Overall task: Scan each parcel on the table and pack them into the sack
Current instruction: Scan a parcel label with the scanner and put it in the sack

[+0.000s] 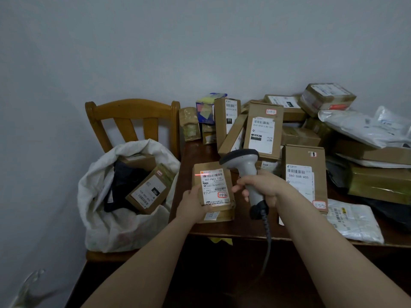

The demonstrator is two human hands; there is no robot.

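My left hand [193,204] grips a small brown parcel [214,190] by its lower left corner, label facing up, above the table's near left part. My right hand [263,187] holds a grey barcode scanner [244,167] by its handle, its head aimed at the parcel. A red scan line falls on the top left of the label, beside the barcode. The white sack [115,221] stands open on a wooden chair [133,116] left of the table, with a brown box [149,190] and dark items inside.
Several brown boxes [263,130] and white mailer bags [360,127] are heaped across the dark wooden table [233,230] from the middle to the right. A tall box [304,174] lies just right of my right hand. The scanner's coiled cable [268,232] hangs over the front edge.
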